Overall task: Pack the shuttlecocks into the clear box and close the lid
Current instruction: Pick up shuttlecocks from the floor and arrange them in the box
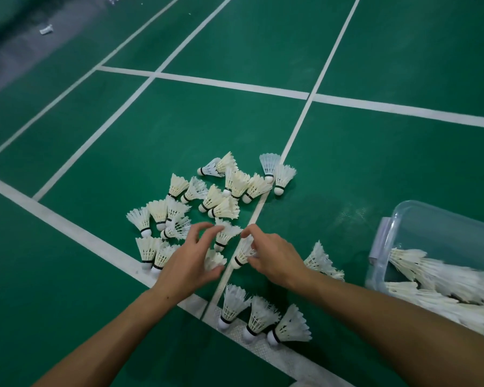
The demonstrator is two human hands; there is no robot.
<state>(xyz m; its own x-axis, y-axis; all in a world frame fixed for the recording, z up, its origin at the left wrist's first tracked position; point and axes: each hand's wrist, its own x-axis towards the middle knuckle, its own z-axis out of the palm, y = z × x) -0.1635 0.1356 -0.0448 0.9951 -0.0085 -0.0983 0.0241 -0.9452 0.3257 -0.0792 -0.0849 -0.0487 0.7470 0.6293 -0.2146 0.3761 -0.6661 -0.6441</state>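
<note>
Setting: green court floor (375, 65) crossed by white lines.
Shuttlecocks (215, 202): loose heap on the floor, more near the wrists.
Clear box (430, 219): at right, lid off, already holding many.
Left hand (190, 263): fingers curled round one shuttlecock.
Right hand (274, 258): fingers pinching another's feathers.
Handling: probably very light; feather skirts crush easily, so grip the cork base.
</note>
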